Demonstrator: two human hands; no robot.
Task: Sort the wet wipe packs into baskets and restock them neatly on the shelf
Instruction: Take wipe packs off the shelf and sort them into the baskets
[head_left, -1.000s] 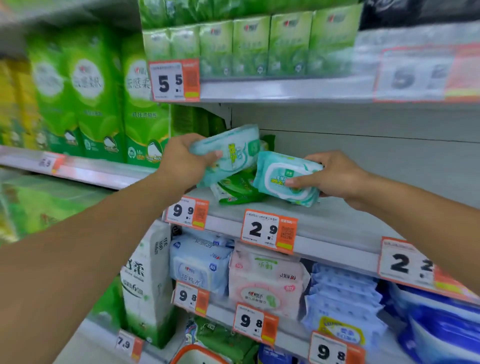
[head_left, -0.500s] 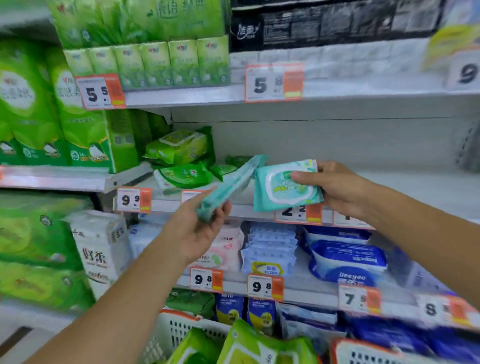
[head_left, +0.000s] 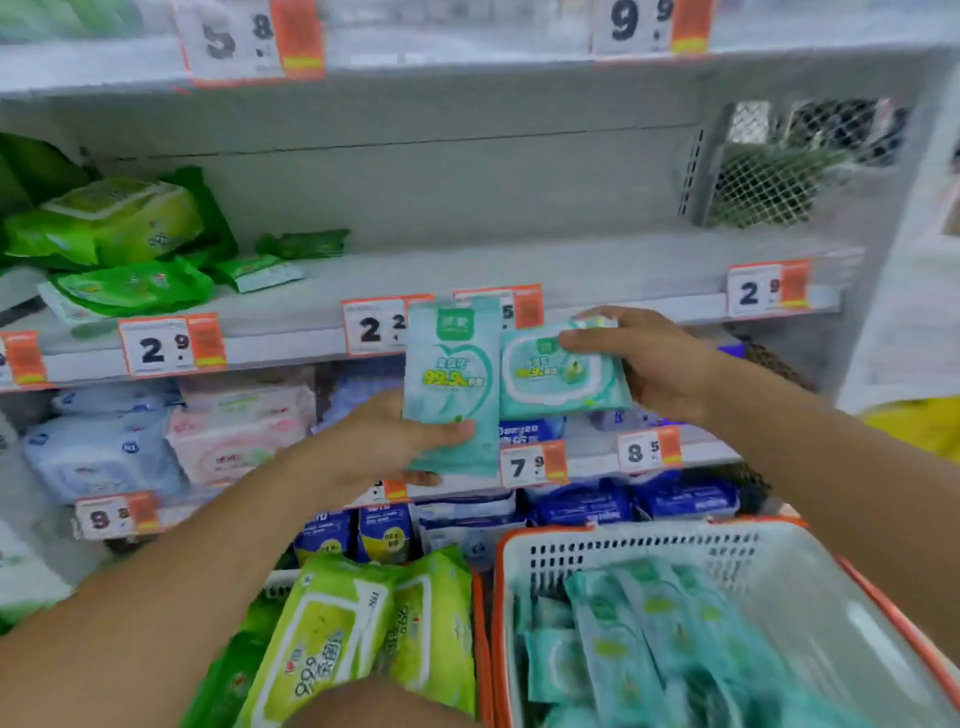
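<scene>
While both packs hang in front of the shelf edge (head_left: 291, 332), sorting step in hand, judged: drop teal packs into the matching basket. Left hand (head_left: 384, 447) holds a tall teal wipe pack (head_left: 451, 384) upright, thumb pinching its lower front, other fingers behind and hidden. Right hand (head_left: 660, 364) grips a wider teal pack with a lid flap (head_left: 561, 371), fingers (head_left: 597, 340) pressed together across the top edge, thumb side not visible. Packs side by side, edges touching or nearly so; cannot tell which.

White basket with orange rim (head_left: 623, 540) sits below right, already holding teal packs (head_left: 639, 634) lined roughly parallel. Second basket at lower left, mostly hidden, holds big green packs (head_left: 358, 629). More green packs (head_left: 119, 228) lie loose on the shelf at left; rest of that shelf bare.

To do it well, likely: lower each teal pack straight down into the white basket, not the green one. Check size first, since tall slim and wide lidded differ; keep like with like if rows exist. Lay flat, label up, aligned with packs already there. Release one hand at a time to avoid tossing. Soft packs flex, so support from below rather than by a corner. Image blurred; print unreadable beyond "99.9".
</scene>
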